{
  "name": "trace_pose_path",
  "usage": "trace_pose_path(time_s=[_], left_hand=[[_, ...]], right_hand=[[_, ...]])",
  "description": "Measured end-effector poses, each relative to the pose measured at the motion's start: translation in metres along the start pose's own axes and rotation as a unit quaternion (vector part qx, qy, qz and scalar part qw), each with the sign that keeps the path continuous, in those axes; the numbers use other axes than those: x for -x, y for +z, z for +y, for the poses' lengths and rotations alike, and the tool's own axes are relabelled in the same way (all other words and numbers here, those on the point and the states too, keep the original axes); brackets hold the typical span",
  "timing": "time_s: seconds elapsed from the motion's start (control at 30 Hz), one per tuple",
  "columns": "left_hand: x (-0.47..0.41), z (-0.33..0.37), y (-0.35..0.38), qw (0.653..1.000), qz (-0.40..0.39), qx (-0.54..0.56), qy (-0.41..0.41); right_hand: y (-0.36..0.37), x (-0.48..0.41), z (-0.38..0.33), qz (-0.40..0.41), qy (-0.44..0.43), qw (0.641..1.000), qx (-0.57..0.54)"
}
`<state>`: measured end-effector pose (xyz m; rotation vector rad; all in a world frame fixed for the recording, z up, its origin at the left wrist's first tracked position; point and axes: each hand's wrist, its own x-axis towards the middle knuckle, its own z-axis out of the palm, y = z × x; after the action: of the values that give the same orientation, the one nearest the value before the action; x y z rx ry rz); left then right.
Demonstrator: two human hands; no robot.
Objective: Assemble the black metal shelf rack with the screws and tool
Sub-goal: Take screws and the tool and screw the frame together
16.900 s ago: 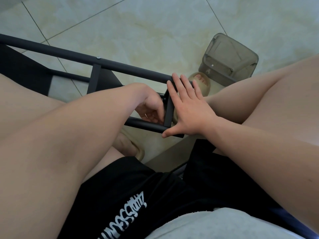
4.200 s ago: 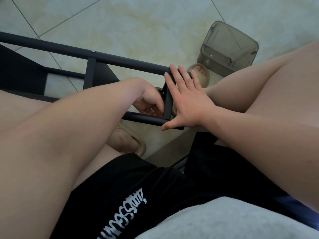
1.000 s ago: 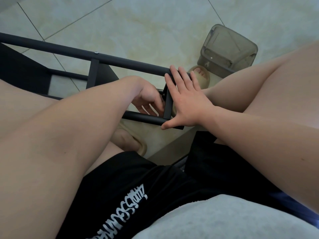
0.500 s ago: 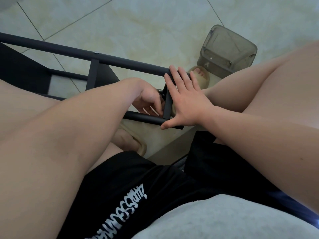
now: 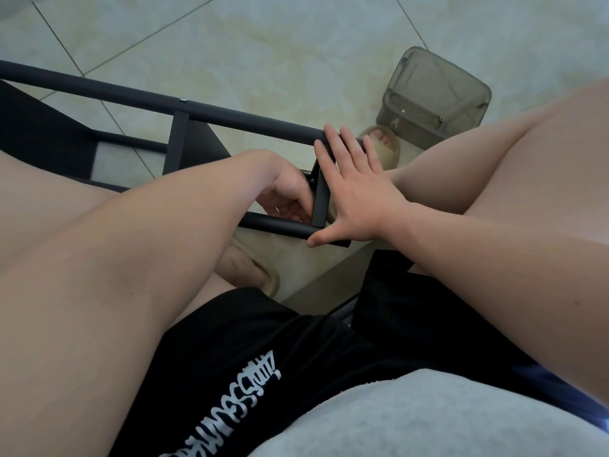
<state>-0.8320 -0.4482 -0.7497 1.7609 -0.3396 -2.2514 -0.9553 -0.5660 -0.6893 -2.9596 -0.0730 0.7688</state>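
Black rack [image 5: 247,119] runs from upper left to frame centre — right hand [image 5: 356,206] lies flat, fingers straight, bracing its end bar [image 5: 319,203], likely steadying the joint where the left hand [image 5: 286,196] sits curled — contents hidden, grasp unclear.

Right grip [image 5: 356,206] flat, fingers straight, pressed on end crossbar of black rack [image 5: 250,122]; left grip [image 5: 290,196] curled inside frame alongside, contents unclear.

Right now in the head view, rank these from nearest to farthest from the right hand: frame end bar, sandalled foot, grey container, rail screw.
1. End bar: under the right hand, touching.
2. Sandalled foot: just beyond it, up-right.
3. Grey container: farther, behind the foot.
4. Rail screw: far left, on the upper rail.
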Motion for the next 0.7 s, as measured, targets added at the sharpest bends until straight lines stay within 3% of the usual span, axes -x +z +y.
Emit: trace_pose_path(time_s=[0.7], left_hand=[[0.0000, -0.0012, -0.0046, 1.000, 0.021, -0.012, 0.019]], right_hand=[[-0.0024, 0.0004, 0.0003, -0.003, 0.000, 1.000, 0.000]])
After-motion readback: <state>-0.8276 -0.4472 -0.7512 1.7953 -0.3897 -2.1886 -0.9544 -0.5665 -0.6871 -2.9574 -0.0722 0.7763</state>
